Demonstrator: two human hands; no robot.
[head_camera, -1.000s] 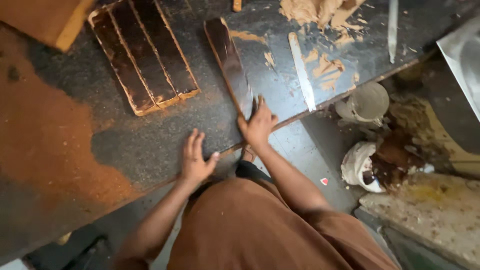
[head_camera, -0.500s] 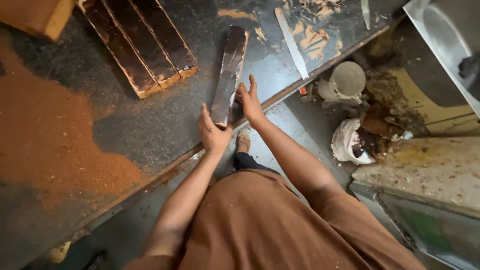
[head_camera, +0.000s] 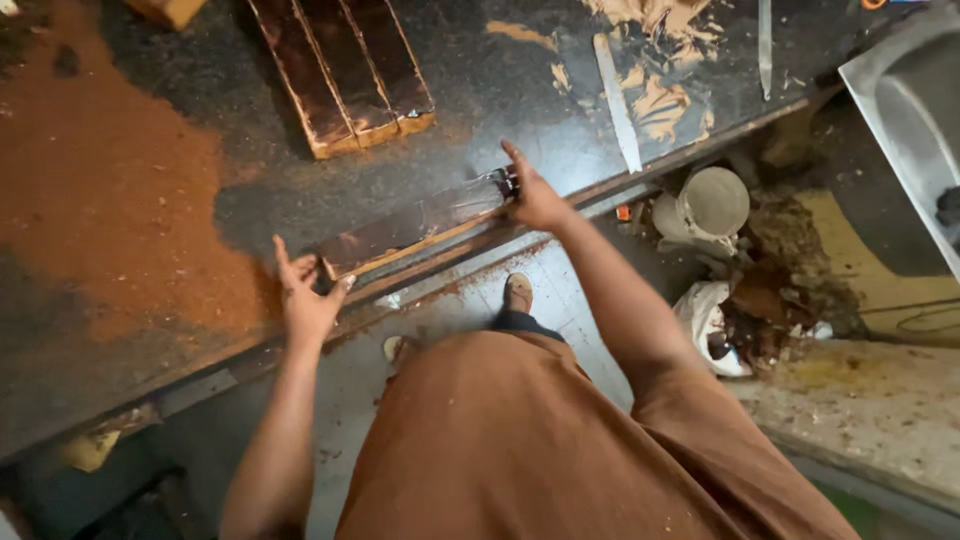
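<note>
A long, dark, wet-looking slab (head_camera: 415, 225) is held by its two ends close to the near edge of a dark worktop (head_camera: 150, 330), lying roughly along that edge. Its left end is gripped by the left hand (head_camera: 305, 300), with the fingers spread and curled round the end, and its right end is grasped by the right hand (head_camera: 535, 195), whose fingers are pressed against the end face. Behind the slab, a wooden mould (head_camera: 345, 70) with three long dark compartments is seen on the worktop, well apart from the hands. A broad patch of reddish-brown powder (head_camera: 110, 200) is spread over the left part of the surface, and pale clay smears (head_camera: 650, 95) with a long flat blade (head_camera: 618, 100) are seen to the right. Below the worktop edge, a pale round pot (head_camera: 712, 205) is set on the floor beside a heap of dark debris (head_camera: 770, 300).
</note>
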